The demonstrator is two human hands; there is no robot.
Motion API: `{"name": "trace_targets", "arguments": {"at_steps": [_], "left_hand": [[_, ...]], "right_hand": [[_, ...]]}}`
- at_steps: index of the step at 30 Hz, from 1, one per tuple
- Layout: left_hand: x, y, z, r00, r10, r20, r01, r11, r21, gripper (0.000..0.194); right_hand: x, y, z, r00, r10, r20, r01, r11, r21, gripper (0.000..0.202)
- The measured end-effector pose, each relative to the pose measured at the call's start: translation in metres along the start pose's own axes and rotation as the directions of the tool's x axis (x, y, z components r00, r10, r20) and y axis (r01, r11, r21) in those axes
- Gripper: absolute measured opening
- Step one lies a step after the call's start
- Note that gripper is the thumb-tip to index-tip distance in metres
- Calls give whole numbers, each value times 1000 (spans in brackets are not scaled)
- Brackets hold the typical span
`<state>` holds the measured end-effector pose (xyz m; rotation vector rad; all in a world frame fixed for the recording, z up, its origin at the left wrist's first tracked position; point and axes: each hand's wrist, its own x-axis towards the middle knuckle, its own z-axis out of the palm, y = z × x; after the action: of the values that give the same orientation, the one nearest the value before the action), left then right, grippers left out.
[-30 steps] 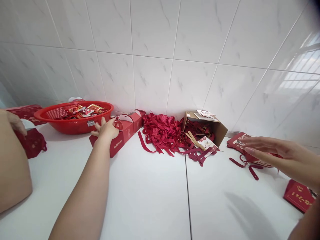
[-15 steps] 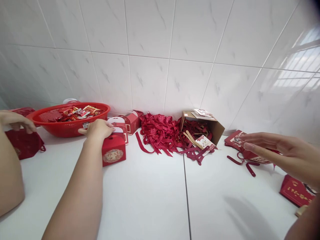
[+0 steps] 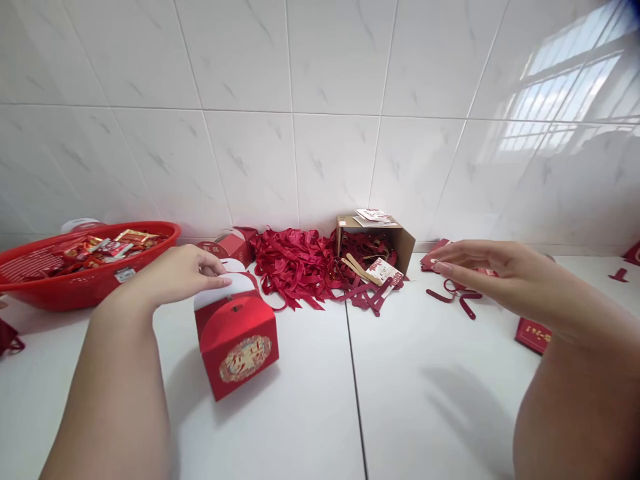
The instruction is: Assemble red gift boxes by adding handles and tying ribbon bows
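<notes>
My left hand (image 3: pixel 176 275) is closed in a pinch on the raised white inner flap of a red gift box (image 3: pixel 243 343). The box has a round gold emblem with characters on its front. It is tilted, and a shadow shows under it on the white table. My right hand (image 3: pixel 493 267) hovers over the table with fingers stretched out and nothing in them. Below and behind that hand are dark red printed pieces (image 3: pixel 434 256) and dark red straps (image 3: pixel 453 293), apart from it as far as I can see.
A red basket (image 3: pixel 165 233) of wrapped sweets stands at left. Along the tiled wall are another red box (image 3: pixel 235 247), a heap of red ribbons (image 3: pixel 300 263) and a tipped cardboard box (image 3: pixel 406 247) with straps and cards. A red printed piece (image 3: pixel 533 335) lies at right.
The red gift box has come nearer and tilted, pulled forward by my left hand. The view has swung right. Another person's arm at far left has gone out of view. My right hand stays outstretched.
</notes>
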<state>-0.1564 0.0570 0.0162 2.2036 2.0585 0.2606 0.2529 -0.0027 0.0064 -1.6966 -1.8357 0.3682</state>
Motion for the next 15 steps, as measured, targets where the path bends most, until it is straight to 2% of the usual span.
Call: {"name": "trace_targets", "arguments": {"at_steps": [2,6,9,15], "left_hand": [[0,13,3,997,54,52,-56,998,34,32],[1,34,12,992,84,90,-94,989,110,31],[-2,50,20,995,96,40,-99,992,74,25],[-5,81,38,983,167,-71,-164,985,51,31]], "right_hand": [[0,0,-1,999,6,53,-6,1000,-1,36],[0,2,0,998,-51,25,51,998,21,39],[2,4,1,998,-54,37,53,998,37,40],[6,1,5,999,15,48,-14,1000,-27,39]]}}
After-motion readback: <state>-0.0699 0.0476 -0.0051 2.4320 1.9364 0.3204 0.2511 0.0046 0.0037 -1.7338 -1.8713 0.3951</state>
